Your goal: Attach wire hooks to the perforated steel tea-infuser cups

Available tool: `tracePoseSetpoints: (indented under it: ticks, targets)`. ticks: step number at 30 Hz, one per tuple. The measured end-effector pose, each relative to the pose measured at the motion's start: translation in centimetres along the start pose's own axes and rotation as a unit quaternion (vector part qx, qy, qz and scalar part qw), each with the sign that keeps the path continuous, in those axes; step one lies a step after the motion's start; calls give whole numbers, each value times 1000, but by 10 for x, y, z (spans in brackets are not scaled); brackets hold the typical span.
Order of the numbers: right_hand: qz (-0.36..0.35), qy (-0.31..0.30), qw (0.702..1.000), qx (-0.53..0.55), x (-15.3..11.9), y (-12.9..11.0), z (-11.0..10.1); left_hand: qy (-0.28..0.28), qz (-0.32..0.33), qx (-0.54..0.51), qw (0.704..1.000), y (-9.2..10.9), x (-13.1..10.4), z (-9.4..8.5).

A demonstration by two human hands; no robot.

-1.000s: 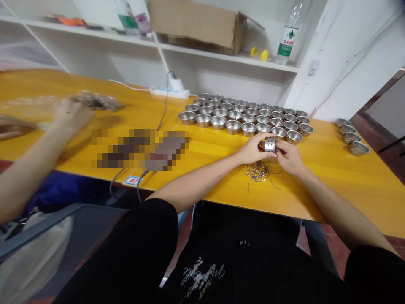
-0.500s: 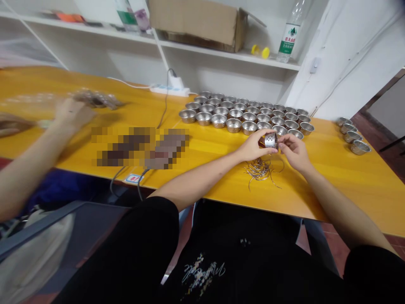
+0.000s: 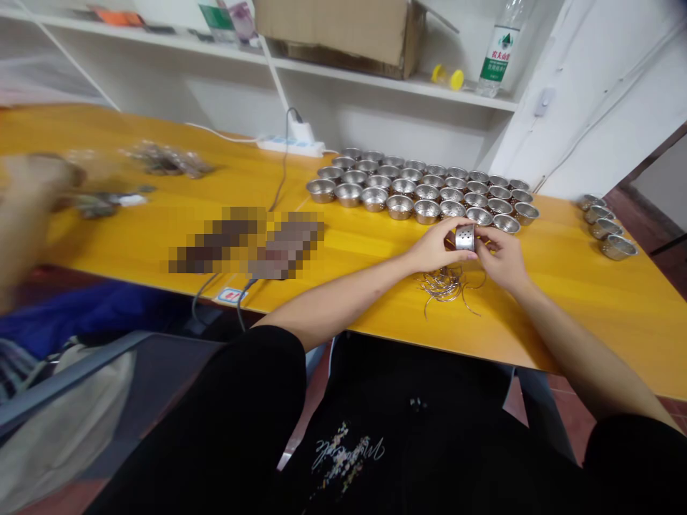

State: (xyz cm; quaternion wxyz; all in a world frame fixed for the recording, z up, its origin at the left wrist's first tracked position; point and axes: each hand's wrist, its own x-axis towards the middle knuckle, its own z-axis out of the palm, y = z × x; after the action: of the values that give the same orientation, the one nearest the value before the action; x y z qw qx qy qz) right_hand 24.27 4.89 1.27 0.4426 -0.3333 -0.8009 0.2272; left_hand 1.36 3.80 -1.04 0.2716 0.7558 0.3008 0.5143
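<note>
My left hand is closed around a small perforated metal strainer cup, thumb below and fingers over the top. The cup lies on its side in the grip, above the table. At its right end, my right hand has its fingers pinched together against the rim. Whatever those fingertips hold is hidden or too small to make out. Just below both hands, a loose pile of thin curved metal wires lies on the yellow table.
Rows of metal strainer cups stand behind my hands, several more cups at the right. Left are two blurred-out objects, a power strip, plastic-bagged pieces and another person's arm. A shelf holds a cardboard box and bottle.
My right fingers have shifted slightly against the cup's end, while my left hand keeps its hold. The other person's hand has moved left, away from the bagged pieces. The view has shifted slightly.
</note>
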Motion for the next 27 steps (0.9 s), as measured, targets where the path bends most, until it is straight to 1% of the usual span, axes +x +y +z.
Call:
tracePoseSetpoints:
  ticks: [4,7,9,13,17,22,24,27]
  targets:
    - [-2,-49,999,-8,1,0,0,2,6,20,1000,-3,0,-1]
    - [12,-90,996,11,1,-1,-2,-3,22,27,999,-5,0,-1]
    - [18,-97,995,28,2,-3,-4,-5,24,28,999,-5,1,-1]
    - [17,-62,995,72,2,-7,-7,1,18,20,1000,-3,2,-2]
    - [24,-18,991,127,3,-6,-10,9,10,6,1000,-2,4,-1]
    - [19,30,992,124,7,2,-11,2,2,-18,1000,-1,3,1]
    - [17,33,992,120,7,5,-11,1,-2,-22,1000,-2,3,1]
    - [23,15,991,133,5,5,-8,3,-7,-23,1000,-6,2,2]
